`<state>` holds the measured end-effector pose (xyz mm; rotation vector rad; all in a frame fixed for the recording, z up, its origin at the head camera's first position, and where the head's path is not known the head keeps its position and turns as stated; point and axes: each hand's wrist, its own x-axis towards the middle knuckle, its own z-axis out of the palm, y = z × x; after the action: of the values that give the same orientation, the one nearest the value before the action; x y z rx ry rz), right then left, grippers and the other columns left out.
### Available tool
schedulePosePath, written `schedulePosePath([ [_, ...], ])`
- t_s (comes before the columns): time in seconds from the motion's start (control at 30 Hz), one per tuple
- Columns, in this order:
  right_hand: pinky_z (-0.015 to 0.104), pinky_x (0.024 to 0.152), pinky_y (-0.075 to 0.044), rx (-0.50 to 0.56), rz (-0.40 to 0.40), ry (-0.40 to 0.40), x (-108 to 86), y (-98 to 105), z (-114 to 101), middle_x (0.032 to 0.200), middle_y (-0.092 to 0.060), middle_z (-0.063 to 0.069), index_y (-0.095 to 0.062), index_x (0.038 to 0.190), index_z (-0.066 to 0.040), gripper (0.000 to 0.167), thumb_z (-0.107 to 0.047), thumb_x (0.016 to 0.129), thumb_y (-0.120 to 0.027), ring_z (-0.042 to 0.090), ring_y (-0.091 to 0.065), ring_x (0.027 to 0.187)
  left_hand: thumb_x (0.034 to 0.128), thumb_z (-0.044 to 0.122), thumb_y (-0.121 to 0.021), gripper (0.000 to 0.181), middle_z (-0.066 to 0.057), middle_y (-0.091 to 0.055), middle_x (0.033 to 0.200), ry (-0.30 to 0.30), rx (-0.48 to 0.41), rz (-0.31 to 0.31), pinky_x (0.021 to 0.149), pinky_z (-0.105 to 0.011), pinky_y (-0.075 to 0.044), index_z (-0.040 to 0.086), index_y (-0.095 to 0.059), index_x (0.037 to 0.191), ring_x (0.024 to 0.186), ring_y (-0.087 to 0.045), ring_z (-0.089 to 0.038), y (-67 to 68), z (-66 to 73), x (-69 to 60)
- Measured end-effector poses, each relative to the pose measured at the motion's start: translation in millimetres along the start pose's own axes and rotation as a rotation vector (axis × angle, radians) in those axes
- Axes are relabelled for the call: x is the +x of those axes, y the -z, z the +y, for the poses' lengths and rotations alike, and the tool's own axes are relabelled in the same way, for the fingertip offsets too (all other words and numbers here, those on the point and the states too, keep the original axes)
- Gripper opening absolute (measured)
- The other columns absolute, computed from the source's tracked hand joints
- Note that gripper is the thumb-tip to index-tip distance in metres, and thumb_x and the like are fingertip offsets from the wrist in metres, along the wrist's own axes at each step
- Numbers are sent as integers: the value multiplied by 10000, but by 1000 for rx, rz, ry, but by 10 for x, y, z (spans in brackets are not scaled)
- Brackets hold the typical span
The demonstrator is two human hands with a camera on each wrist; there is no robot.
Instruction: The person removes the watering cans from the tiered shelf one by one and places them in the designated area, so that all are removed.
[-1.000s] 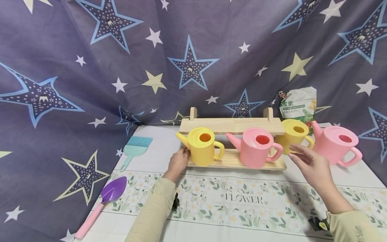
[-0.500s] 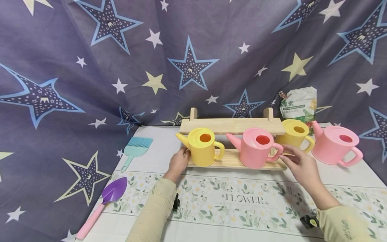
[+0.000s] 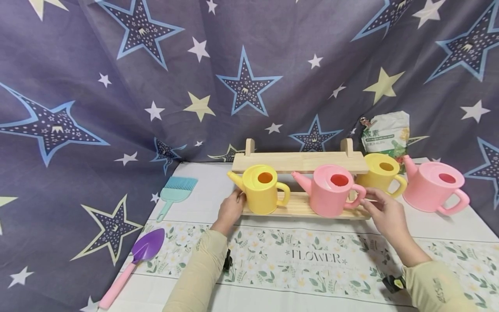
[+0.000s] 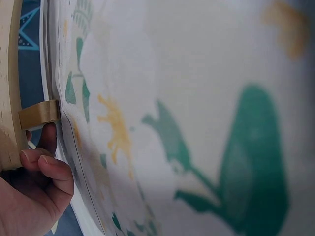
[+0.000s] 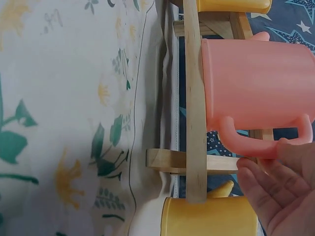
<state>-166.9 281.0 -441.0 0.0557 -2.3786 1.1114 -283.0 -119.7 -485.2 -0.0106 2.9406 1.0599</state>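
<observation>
In the head view, a two-tier wooden shelf (image 3: 300, 162) stands on the table. On its lower board are a yellow watering can (image 3: 260, 195) at the left and a pink watering can (image 3: 329, 197) at the right, both upright. My left hand (image 3: 231, 211) grips the lower left end of the shelf. In the left wrist view its fingers (image 4: 54, 169) curl at the board by a wooden leg (image 4: 39, 114). My right hand (image 3: 390, 215) holds the shelf's right side upright (image 5: 224, 163), close to the pink can's handle (image 5: 256, 146). Part of that grip is hidden.
To the right stand another yellow watering can (image 3: 380, 173) and pink watering can (image 3: 432, 186), before a clipped white bag (image 3: 386, 134). On the left lie a teal brush (image 3: 175, 190) and a purple trowel (image 3: 147, 245). A starry curtain (image 3: 273, 65) hangs behind the table.
My right hand has moved left from in front of the far yellow can to the shelf's right end. My left hand and the watering cans have stayed in place.
</observation>
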Motion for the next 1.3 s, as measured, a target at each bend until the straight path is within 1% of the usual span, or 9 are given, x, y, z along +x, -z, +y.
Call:
schedulePosePath([
  [0.07,8,706,-425,1,-12,-13,4,-8,-7,1064,-683,229,-627,1164,43,267,-21,909,-675,-160,-546,851,1044,411,-392,431,-144,-583,1344,-3,0,1,968,-562,-439,256,-488,1435,1200,-560,-380,0,2,1],
  [0.1,12,701,-429,-2,-20,-22,4,-11,-10,1063,-684,227,-623,1166,38,264,-27,914,-670,-216,-485,834,1044,409,-393,430,-147,-584,1342,-4,0,2,967,-565,-439,257,-488,1434,1197,-560,-383,3,2,-1],
  [0.27,31,665,-444,-23,-47,-44,3,-16,-30,1044,-692,240,-614,1163,35,256,-39,922,-663,-159,-532,766,1041,411,-397,430,-149,-581,1344,-10,2,7,966,-571,-438,264,-489,1434,1199,-557,-391,1,-3,-3],
  [0.43,26,675,-442,-19,-55,-51,-19,-3,-60,1054,-691,243,-610,1169,40,266,-35,919,-666,-116,-578,762,1042,409,-398,430,-145,-574,1355,-9,-2,4,962,-569,-441,261,-488,1435,1205,-554,-386,-1,-1,-14],
  [0.53,16,686,-434,-16,-47,-53,-49,24,-91,1065,-688,247,-610,1178,39,276,-39,919,-667,-126,-579,760,1042,410,-397,429,-144,-575,1353,-9,1,2,959,-570,-443,263,-489,1435,1203,-556,-385,-5,-1,-14],
  [0.63,8,688,-426,-14,-30,-42,-87,61,-119,1058,-688,255,-608,1185,43,284,-37,918,-668,-166,-558,749,1043,406,-398,428,-144,-578,1350,-11,-1,1,961,-568,-442,261,-488,1436,1202,-557,-384,-6,-1,-9],
  [0.77,14,680,-436,15,-6,-26,-124,122,-145,1036,-684,277,-599,1177,68,284,-2,910,-665,-200,-544,746,1043,409,-394,431,-146,-577,1350,-11,-4,1,968,-569,-437,259,-489,1436,1203,-555,-387,0,-2,-3],
  [0.9,36,660,-461,44,4,-36,-148,188,-152,1044,-672,300,-590,1185,87,296,14,907,-661,-200,-552,749,1041,414,-389,435,-150,-574,1353,-12,-11,4,976,-574,-429,254,-492,1432,1207,-550,-394,9,1,-4],
  [1.3,43,637,-467,14,29,-72,-238,381,-136,1067,-655,326,-587,1222,84,341,-9,906,-672,-212,-556,728,1042,419,-383,445,-157,-569,1356,-6,-8,3,984,-570,-426,255,-478,1444,1210,-548,-395,0,6,-2],
])
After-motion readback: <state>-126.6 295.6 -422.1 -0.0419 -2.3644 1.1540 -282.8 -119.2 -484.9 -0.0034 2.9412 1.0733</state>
